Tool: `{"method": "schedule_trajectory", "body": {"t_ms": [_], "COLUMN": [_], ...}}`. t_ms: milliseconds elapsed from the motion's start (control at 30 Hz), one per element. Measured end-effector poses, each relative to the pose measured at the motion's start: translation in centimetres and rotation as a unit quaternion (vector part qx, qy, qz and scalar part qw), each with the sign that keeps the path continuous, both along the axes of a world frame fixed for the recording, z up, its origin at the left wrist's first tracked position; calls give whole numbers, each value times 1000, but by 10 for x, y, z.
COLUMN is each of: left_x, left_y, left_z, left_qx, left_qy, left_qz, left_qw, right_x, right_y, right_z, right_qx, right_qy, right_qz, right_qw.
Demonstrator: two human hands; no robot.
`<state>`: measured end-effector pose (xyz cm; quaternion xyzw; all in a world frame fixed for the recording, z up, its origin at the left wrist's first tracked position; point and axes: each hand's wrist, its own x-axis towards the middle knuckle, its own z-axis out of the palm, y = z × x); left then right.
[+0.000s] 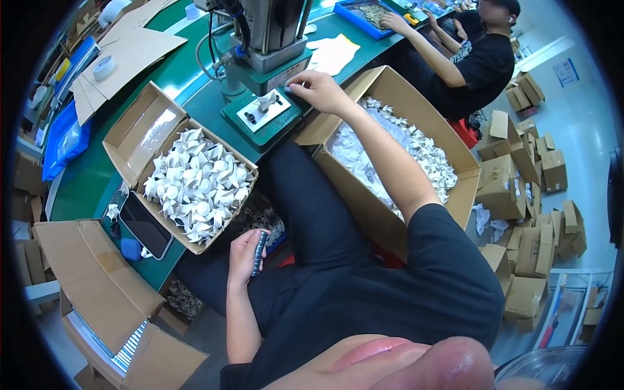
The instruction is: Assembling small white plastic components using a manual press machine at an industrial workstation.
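My left hand (243, 259) is closed around a short stack of dark, round, ringed pieces (259, 254) above my lap. My right hand (318, 93) reaches to the bench press (265, 53), its thumb and fingertips pinched together; what they hold, if anything, is too small to make out. Just left of those fingertips, a white finned part (266, 101) sits on the metal plate of the green press base (260, 135). An open cardboard box (148, 133) heaped with white bladed parts (198, 185) stands on the bench, left of the press.
Right of my legs, a large carton (442, 117) holds more white parts and clear plastic. A phone (144, 224) and a blue rounded object (131, 249) lie by the left box. White gloves (333, 53) rest behind the press. A co-worker (484, 62) sits at far right.
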<state>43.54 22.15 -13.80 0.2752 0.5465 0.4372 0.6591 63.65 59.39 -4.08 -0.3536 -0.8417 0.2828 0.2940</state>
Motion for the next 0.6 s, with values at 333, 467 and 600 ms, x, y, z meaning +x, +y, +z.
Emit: {"method": "schedule_trajectory", "body": {"t_ms": [333,467,600], "left_x": [2,1,2], "left_y": [6,6,7], "left_z": [-3,-3,-1], "left_qx": [-9,-6,-10], "left_qy": [1,1,6], "left_qz": [-6,-6,-9], "left_qw": [1000,1000,1000], "right_x": [-29,-11,-8], "right_y": [-18,-10,-4], "right_z": [6,-12,-24], "right_qx": [-7,2,-8], "right_qy": [-84,2,62], "right_qz": [-54,-49,-6], "right_qw": [995,999,998]}}
